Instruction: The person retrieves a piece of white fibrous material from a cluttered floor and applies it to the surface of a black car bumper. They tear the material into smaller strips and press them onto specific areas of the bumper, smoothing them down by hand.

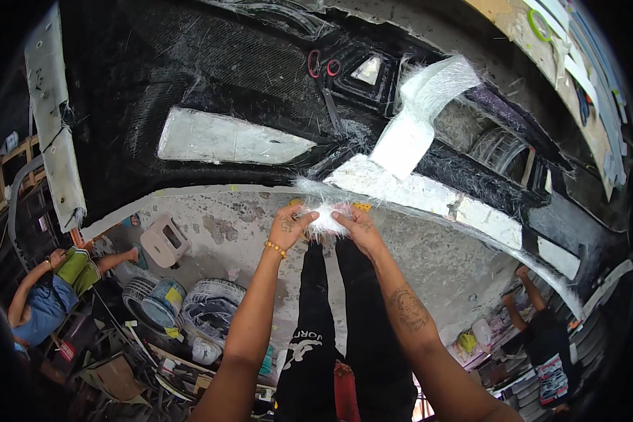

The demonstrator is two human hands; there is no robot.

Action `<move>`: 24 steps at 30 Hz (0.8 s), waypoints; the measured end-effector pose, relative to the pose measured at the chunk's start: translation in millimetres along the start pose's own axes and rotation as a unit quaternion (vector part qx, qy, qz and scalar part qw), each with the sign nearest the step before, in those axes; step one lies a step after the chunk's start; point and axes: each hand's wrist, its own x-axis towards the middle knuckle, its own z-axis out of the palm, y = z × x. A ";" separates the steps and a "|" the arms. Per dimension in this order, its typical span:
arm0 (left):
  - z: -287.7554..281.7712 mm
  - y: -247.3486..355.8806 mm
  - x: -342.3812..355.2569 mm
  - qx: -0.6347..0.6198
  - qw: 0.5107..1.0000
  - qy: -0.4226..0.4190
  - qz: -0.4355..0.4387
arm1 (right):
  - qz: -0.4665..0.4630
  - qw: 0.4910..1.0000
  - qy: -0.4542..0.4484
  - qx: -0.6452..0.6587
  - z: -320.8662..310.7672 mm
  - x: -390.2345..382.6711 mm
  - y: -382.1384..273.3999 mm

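Note:
My left hand [292,225] and my right hand [355,228] pinch a small white piece of fibreglass mat [328,221] with frayed edges, above my legs. Just beyond it runs the lower edge of a large black fibre moulded panel [225,91], which has a white flange [464,211] fringed with loose fibres on the right. A longer strip of white mat [422,112] lies draped over that panel. Red-handled scissors [327,98] rest on it, left of the strip. A pale trapezoid patch [232,137] sits on the panel's left part.
A plastic stool [164,240], tyres [211,309] and clutter stand on the floor at lower left. A person in blue [42,302] is at far left, another in black [541,352] at lower right. A board [548,56] with strips and green-handled scissors is at top right.

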 end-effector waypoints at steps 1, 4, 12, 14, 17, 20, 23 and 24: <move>-1.6 2.3 -1.2 -0.017 1.000 0.017 0.002 | 0.004 1.000 0.004 0.002 -3.3 -1.0 -1.9; -27.1 -0.5 -5.7 -0.136 0.990 0.044 -0.016 | 0.019 0.999 0.037 0.006 -5.5 -8.9 -16.7; 14.1 14.5 -12.1 -0.184 0.980 -0.077 -0.022 | -0.015 0.995 0.016 0.101 15.9 -20.3 -20.3; 18.1 4.9 -9.7 -0.117 0.991 -0.055 -0.043 | -0.020 0.999 0.043 0.019 15.4 -14.3 -16.9; 22.2 -11.9 -15.9 -0.161 0.987 0.014 0.008 | -0.018 0.993 0.112 0.042 19.2 -14.1 -13.3; 11.3 -10.7 -25.1 -0.046 0.995 0.088 0.030 | -0.040 0.966 0.202 0.156 18.8 -14.0 -10.7; -7.2 -0.2 -37.2 -0.262 0.963 0.051 -0.019 | -0.053 0.956 0.248 0.149 6.5 -16.4 -10.5; -8.8 13.6 -40.0 -0.286 0.958 -0.016 -0.014 | -0.052 0.970 0.214 0.105 2.4 -16.8 -6.2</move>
